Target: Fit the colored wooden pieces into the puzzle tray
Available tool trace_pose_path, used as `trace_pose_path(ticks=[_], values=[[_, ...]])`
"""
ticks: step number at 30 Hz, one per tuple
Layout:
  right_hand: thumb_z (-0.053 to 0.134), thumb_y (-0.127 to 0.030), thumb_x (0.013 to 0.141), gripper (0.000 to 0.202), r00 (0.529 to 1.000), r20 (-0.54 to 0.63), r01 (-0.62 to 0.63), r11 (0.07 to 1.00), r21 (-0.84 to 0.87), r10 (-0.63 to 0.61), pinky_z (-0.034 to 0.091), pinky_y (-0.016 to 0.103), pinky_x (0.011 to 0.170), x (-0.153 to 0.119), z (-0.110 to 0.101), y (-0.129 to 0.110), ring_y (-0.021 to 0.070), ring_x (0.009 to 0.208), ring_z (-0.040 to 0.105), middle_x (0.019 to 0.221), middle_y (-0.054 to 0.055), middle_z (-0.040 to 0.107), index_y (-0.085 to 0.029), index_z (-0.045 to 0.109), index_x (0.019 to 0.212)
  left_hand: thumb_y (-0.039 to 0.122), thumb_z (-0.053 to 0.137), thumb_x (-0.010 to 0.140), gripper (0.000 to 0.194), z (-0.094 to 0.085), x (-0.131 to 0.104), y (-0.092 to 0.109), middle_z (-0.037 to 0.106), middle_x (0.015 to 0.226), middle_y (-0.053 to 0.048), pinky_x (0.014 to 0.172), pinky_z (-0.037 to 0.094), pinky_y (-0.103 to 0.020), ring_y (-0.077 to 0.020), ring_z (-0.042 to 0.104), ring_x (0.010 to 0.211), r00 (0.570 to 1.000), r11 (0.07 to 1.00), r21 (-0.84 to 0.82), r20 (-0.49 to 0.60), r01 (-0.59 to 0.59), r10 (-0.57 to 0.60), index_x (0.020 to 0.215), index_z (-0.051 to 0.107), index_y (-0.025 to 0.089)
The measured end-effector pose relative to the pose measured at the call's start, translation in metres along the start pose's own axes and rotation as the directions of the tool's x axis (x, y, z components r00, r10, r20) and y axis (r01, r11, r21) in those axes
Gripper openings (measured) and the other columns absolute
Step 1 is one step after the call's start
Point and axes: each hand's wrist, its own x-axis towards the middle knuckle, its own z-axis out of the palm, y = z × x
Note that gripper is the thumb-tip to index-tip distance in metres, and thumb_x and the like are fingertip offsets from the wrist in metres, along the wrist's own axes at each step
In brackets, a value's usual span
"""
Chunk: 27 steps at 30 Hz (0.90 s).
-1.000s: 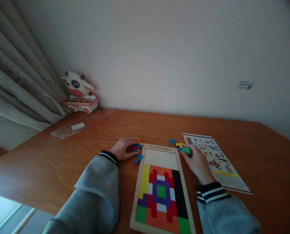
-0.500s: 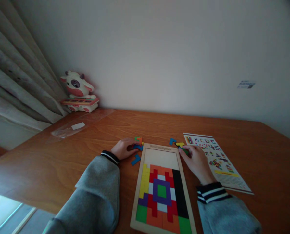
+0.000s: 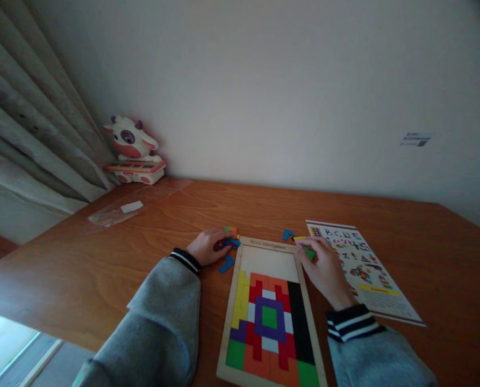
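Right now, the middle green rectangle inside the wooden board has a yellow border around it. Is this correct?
Not quite: in the head view, the border around the middle green rectangle inside the wooden board is purple, not yellow.

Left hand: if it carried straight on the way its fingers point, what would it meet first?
Most likely the blue piece by the left hand's fingertips, with the wooden board's far left corner just beyond. Whether the fingertips touch the piece is unclear.

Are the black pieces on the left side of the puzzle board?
No, the black pieces run along the right side of the puzzle board, while yellow pieces line its left.
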Motion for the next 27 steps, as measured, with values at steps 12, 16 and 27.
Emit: trace_pose_path(ticks=[12, 16, 27], values=[[0.054, -0.031, 0.090, 0.016, 1.000, 0.022, 0.002, 1.000, 0.006, -0.003, 0.048, 0.040, 0.087, 0.000, 0.000, -0.004, 0.0237, 0.092, 0.062, 0.095, 0.008, 0.066, -0.021, 0.067, 0.092, 0.025, 0.055, 0.088, 0.027, 0.005, 0.002, 0.010, 0.075, 0.099, -0.007, 0.072, 0.055, -0.026, -0.0167, 0.070, 0.080, 0.990, 0.992, -0.057, -0.085, 0.111, -0.115, 0.109, 0.071, 0.018], [0.055, -0.030, 0.090, 0.015, 0.999, 0.049, 0.022, 1.000, 0.000, -0.022, 0.047, 0.041, 0.088, -0.001, 0.004, -0.004, 0.0237, 0.095, 0.061, 0.097, 0.008, 0.066, -0.021, 0.067, 0.094, 0.031, 0.058, 0.089, 0.023, 0.009, 0.003, 0.013, 0.076, 0.098, -0.006, 0.073, 0.057, -0.027, -0.0179, 0.071, 0.082, 0.972, 0.978, -0.135, -0.151, 0.158, -0.178, 0.102, 0.073, 0.019], [0.055, -0.038, 0.092, 0.023, 0.963, 0.271, -0.103, 0.929, 0.357, 0.003, 0.053, 0.035, 0.078, -0.005, 0.002, -0.044, 0.0196, 0.085, 0.064, 0.103, 0.007, 0.069, -0.024, 0.064, 0.107, 0.034, 0.061, 0.091, 0.021, 0.022, 0.007, 0.062, 0.076, 0.096, -0.005, 0.077, 0.056, -0.027, -0.0171, 0.070, 0.084, 0.980, 0.931, -0.363, -0.194, -0.027, -0.048, 0.102, 0.073, 0.021]])
